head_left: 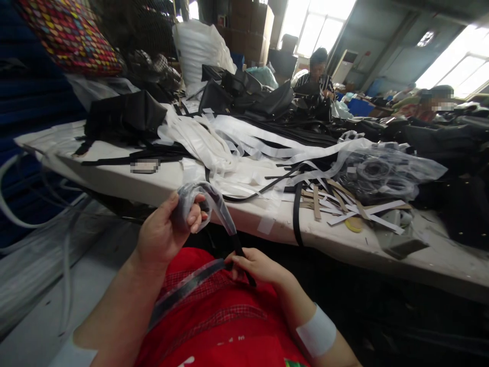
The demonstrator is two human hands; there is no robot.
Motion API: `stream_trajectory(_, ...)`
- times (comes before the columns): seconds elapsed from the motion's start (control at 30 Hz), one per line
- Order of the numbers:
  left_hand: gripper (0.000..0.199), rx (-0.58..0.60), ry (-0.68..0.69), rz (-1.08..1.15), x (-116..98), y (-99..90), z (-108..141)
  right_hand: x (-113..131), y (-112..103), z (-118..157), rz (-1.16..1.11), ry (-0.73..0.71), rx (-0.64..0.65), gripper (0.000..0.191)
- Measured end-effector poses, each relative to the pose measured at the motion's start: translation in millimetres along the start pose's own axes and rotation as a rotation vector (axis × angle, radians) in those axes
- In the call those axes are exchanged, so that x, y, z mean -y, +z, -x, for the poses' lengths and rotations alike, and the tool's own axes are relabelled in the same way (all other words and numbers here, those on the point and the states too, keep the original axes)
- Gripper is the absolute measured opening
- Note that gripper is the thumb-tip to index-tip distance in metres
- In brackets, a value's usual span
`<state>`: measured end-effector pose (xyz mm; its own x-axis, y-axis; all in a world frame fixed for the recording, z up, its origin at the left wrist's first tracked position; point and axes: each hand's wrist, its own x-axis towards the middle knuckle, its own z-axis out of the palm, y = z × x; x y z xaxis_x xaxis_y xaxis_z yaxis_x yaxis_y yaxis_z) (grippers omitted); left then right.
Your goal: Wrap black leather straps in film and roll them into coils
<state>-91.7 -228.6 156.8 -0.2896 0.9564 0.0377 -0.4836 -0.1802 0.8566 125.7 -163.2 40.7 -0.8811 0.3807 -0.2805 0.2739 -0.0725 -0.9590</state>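
In the head view my left hand (168,227) is raised before the table edge, its fingers curled through a coiled roll of clear plastic strip (184,203). From the roll the strip runs down to the right and meets a black strap (239,245). My right hand (250,265) is lower, over my lap, pinching the black strap between thumb and fingers. A further length of strap in clear plastic (187,286) runs from my right hand down to the left across the red apron (229,331).
The white table (168,186) bears white strips (214,148), black bags (126,114), a plastic bag of rolls (378,171), cut paper strips (344,201) and a yellow tape roll (354,225). A black strap (297,219) hangs over its edge. A person (315,79) sits behind.
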Motion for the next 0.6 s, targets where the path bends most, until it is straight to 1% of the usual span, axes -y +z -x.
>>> stream_trajectory(0.07, 0.052, 0.008, -0.073, -0.195, 7.7, -7.1, -0.2, -7.2, -8.7, -4.2, 0.263, 0.031, -0.207, 0.034)
stream_trajectory(0.1, 0.056, -0.004, -0.098, -0.319, 13.2, -10.9, -1.4, -10.2, -13.5, -5.6, 0.395, 0.050, -0.322, 0.033)
stream_trajectory(0.13, 0.057, -0.023, -0.106, -0.444, 19.2, -14.6, -3.1, -12.4, -18.2, -6.4, 0.506, 0.063, -0.424, 0.035)
stream_trajectory(0.17, 0.055, -0.041, -0.100, -0.550, 25.3, -18.1, -5.1, -13.8, -22.6, -6.3, 0.583, 0.068, -0.498, 0.037)
stream_trajectory(0.2, 0.050, -0.050, -0.082, -0.626, 31.2, -21.3, -7.1, -14.2, -26.4, -5.5, 0.621, 0.060, -0.538, 0.039)
stream_trajectory(0.23, 0.046, -0.042, -0.069, -0.669, 36.7, -23.9, -8.8, -13.4, -29.4, -4.0, 0.625, 0.043, -0.553, 0.038)
stream_trajectory(0.3, 0.043, -0.003, -0.087, -0.677, 46.4, -27.4, -10.9, -8.4, -32.2, 0.1, 0.589, -0.008, -0.550, 0.034)
stream_trajectory(0.37, 0.042, 0.028, -0.130, -0.667, 55.7, -27.8, -10.6, 0.2, -30.9, 4.1, 0.535, -0.073, -0.570, 0.027)
stream_trajectory(0.43, 0.041, 0.038, -0.169, -0.736, 65.3, -25.0, -8.6, 10.3, -26.4, 6.9, 0.488, -0.168, -0.607, 0.024)
stream_trajectory(0.47, 0.040, 0.036, -0.181, -0.793, 70.2, -22.6, -7.2, 14.9, -23.6, 7.8, 0.479, -0.227, -0.624, 0.027)
stream_trajectory(0.53, 0.038, 0.048, -0.211, -0.852, 79.5, -16.7, -4.8, 21.8, -17.7, 8.8, 0.504, -0.346, -0.625, 0.046)
stream_trajectory(0.6, 0.040, 0.087, -0.263, -0.783, 87.4, -11.0, -3.1, 24.0, -12.8, 8.7, 0.555, -0.427, -0.567, 0.067)
